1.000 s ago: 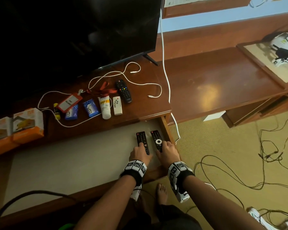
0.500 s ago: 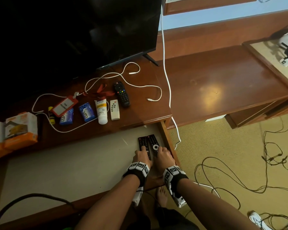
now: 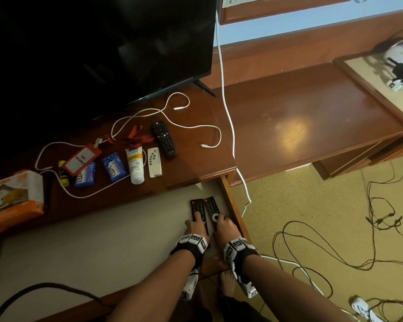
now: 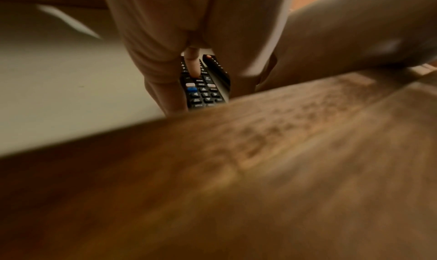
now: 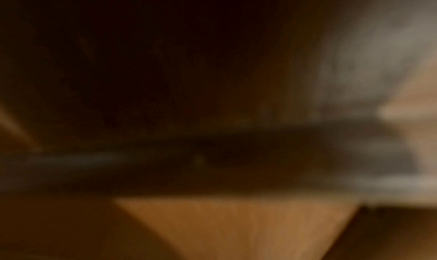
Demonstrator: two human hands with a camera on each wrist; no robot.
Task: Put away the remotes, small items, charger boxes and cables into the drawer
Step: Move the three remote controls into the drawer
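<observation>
While the left hand [image 3: 196, 226] and right hand [image 3: 223, 225] rest flat-fingered on 2 remotes [image 3: 204, 210] lying in the drawer [image 3: 230, 205], lower middle, these look light, stiff, best gripped mid-body by the edges.

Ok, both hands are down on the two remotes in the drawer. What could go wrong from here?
1. The left hand has a finger on the left remote's keys; pressing could trigger the TV.
2. The white cable hangs beside the open drawer's side wall and may snag on closing.
3. The right remote lies close against that wall, so fingers could get pinched.
</observation>
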